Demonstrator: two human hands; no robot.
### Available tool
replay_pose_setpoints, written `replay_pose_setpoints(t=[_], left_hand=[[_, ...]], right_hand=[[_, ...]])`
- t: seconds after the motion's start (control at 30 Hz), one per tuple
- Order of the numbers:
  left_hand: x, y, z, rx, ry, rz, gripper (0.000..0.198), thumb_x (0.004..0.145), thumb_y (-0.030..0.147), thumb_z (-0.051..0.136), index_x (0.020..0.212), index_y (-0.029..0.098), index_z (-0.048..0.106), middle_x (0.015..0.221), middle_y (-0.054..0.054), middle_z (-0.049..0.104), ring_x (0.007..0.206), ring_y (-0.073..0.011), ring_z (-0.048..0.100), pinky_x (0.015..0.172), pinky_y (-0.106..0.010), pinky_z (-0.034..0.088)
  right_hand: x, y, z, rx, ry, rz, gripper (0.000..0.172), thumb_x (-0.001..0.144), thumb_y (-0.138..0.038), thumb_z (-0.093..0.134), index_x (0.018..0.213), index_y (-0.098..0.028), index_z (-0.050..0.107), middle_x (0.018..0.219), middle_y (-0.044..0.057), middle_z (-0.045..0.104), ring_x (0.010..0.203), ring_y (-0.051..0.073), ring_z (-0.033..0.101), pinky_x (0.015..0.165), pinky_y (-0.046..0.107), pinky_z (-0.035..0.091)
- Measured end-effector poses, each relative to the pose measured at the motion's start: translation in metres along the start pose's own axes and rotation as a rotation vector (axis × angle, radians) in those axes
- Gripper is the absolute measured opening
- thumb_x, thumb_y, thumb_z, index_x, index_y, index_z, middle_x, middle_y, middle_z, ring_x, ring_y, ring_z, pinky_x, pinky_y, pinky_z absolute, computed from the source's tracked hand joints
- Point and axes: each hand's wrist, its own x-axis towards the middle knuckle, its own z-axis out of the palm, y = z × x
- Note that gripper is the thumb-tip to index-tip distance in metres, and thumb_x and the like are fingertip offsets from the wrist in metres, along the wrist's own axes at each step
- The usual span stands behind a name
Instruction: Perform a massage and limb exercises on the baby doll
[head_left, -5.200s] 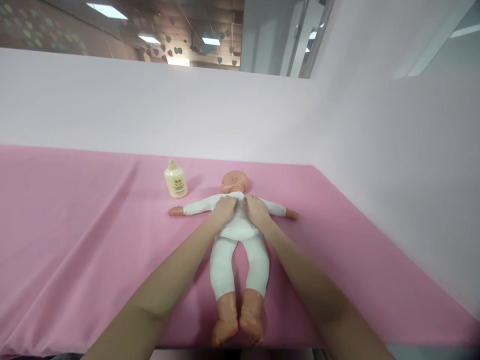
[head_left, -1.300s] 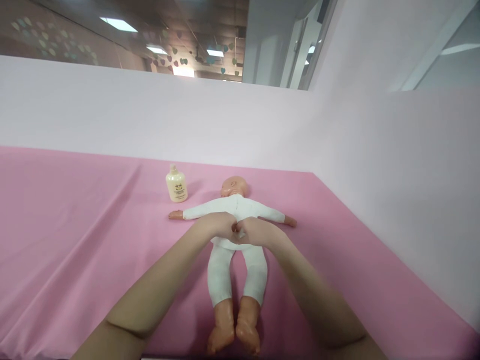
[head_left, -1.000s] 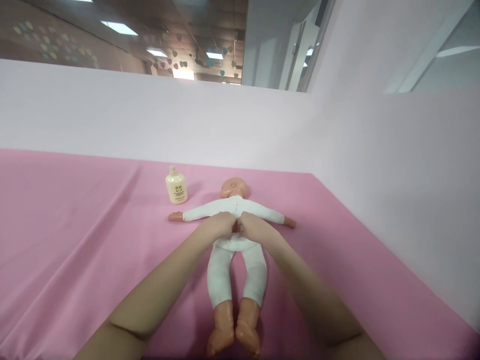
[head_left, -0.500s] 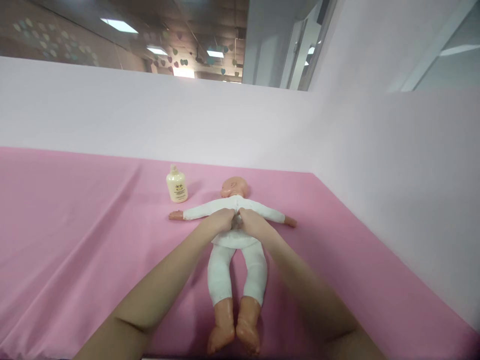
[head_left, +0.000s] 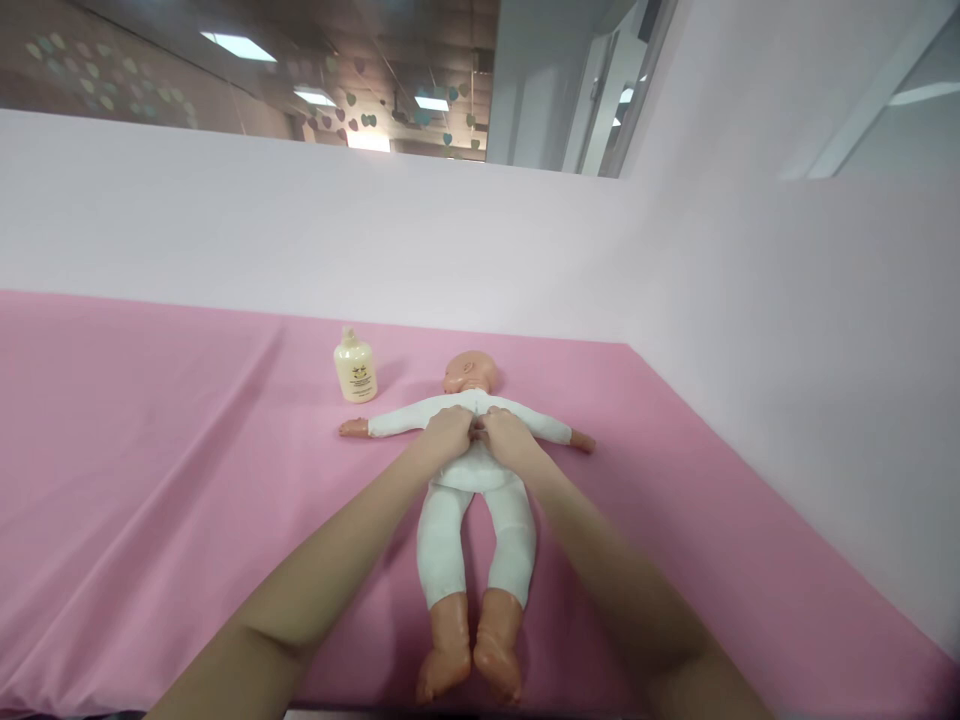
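Note:
A baby doll (head_left: pixel 442 540) lies on its back with arms spread, its head turned to the left and its bare feet towards me. It wears a white long-sleeved shirt (head_left: pixel 475 466) and white trousers. On the middle of the chest, my left hand (head_left: pixel 451 431) and my right hand (head_left: pixel 503 434) meet almost knuckle to knuckle. Both have curled fingers closed on the front edges of the shirt. The fingertips and the bit of fabric between them are mostly hidden. Below the hands, the shirt lies over the belly down to the trousers.
A cream-coloured pump bottle (head_left: pixel 355 370) stands upright beyond the doll's outstretched arm at the left. Pink cloth (head_left: pixel 165 440) covers the table, with long creases at the left. White walls (head_left: pixel 300 225) border it at the back and right, with a window above.
Both hands have shifted slightly up the chest towards the doll's neck. The gap in the shirt below them, seen earlier, now appears covered by white fabric.

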Motion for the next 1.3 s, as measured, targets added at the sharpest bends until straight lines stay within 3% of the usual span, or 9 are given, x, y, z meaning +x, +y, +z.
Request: replay_pose_setpoints(t=[0.17, 0.37, 0.53, 0.73, 0.83, 0.93, 1.1, 1.3], left_hand=[[0.003, -0.006, 0.005, -0.01, 0.059, 0.042, 0.027, 0.089, 0.016, 0.053, 0.113, 0.015, 0.064, 0.1, -0.011, 0.074, 0.09, -0.0269, 0.068, 0.083, -0.037, 0.05], [0.009, -0.01, 0.013, 0.0, 0.089, 0.002, 0.021, 0.095, 0.021, 0.05, 0.112, 0.016, 0.061, 0.103, -0.013, 0.075, 0.096, -0.0274, 0.069, 0.084, -0.036, 0.049], [0.017, -0.014, 0.023, 0.019, 0.107, -0.049, 0.034, 0.095, 0.025, 0.055, 0.126, 0.011, 0.053, 0.108, -0.016, 0.073, 0.103, -0.0296, 0.069, 0.084, -0.036, 0.049], [0.019, -0.016, 0.025, 0.057, 0.129, -0.03, 0.021, 0.1, 0.027, 0.046, 0.109, 0.018, 0.063, 0.105, -0.01, 0.073, 0.101, -0.0249, 0.068, 0.086, -0.034, 0.049], [0.021, -0.017, 0.027, 0.087, 0.149, -0.026, 0.022, 0.1, 0.027, 0.047, 0.101, 0.018, 0.067, 0.11, -0.012, 0.07, 0.107, -0.0271, 0.064, 0.091, -0.038, 0.049], [0.023, -0.018, 0.031, 0.098, 0.192, 0.004, 0.02, 0.098, 0.024, 0.049, 0.101, 0.016, 0.067, 0.122, -0.015, 0.064, 0.119, -0.0301, 0.057, 0.097, -0.041, 0.047], [0.026, -0.024, 0.037, 0.049, 0.249, 0.033, 0.025, 0.093, 0.02, 0.055, 0.117, 0.015, 0.059, 0.12, -0.013, 0.065, 0.113, -0.0288, 0.058, 0.097, -0.042, 0.048], [0.029, -0.03, 0.041, 0.013, 0.256, 0.043, 0.026, 0.095, 0.023, 0.054, 0.12, 0.017, 0.056, 0.121, -0.013, 0.067, 0.115, -0.029, 0.06, 0.099, -0.042, 0.047]], right_hand=[[0.002, -0.007, -0.002, -0.074, -0.054, 0.094, 0.022, 0.094, -0.015, 0.051, 0.095, -0.019, 0.073, 0.091, 0.015, 0.07, 0.088, 0.03, 0.066, 0.081, 0.041, 0.045], [0.001, -0.01, -0.003, -0.114, -0.021, 0.171, 0.027, 0.098, -0.016, 0.044, 0.117, -0.015, 0.063, 0.102, 0.015, 0.073, 0.094, 0.029, 0.067, 0.079, 0.038, 0.046], [0.005, -0.004, -0.003, -0.136, -0.035, 0.14, 0.025, 0.1, -0.017, 0.045, 0.113, -0.015, 0.066, 0.109, 0.014, 0.072, 0.1, 0.028, 0.065, 0.084, 0.037, 0.046], [0.008, 0.002, 0.001, -0.175, 0.004, 0.093, 0.026, 0.101, -0.02, 0.045, 0.102, -0.018, 0.071, 0.117, 0.013, 0.065, 0.108, 0.026, 0.059, 0.094, 0.037, 0.046], [0.008, 0.004, 0.003, -0.18, 0.039, 0.038, 0.025, 0.1, -0.018, 0.045, 0.098, -0.018, 0.07, 0.129, 0.012, 0.06, 0.115, 0.025, 0.054, 0.099, 0.038, 0.045], [0.008, 0.006, 0.003, -0.172, 0.041, -0.003, 0.024, 0.099, -0.014, 0.044, 0.099, -0.018, 0.068, 0.126, 0.011, 0.062, 0.111, 0.024, 0.054, 0.098, 0.038, 0.045], [0.009, 0.011, 0.006, -0.104, 0.058, -0.013, 0.024, 0.095, -0.012, 0.047, 0.113, -0.017, 0.062, 0.119, 0.011, 0.065, 0.108, 0.025, 0.055, 0.099, 0.04, 0.044], [0.01, 0.016, 0.011, -0.028, 0.093, 0.0, 0.047, 0.093, -0.013, 0.047, 0.14, -0.014, 0.049, 0.128, 0.014, 0.063, 0.114, 0.027, 0.054, 0.105, 0.043, 0.042]])
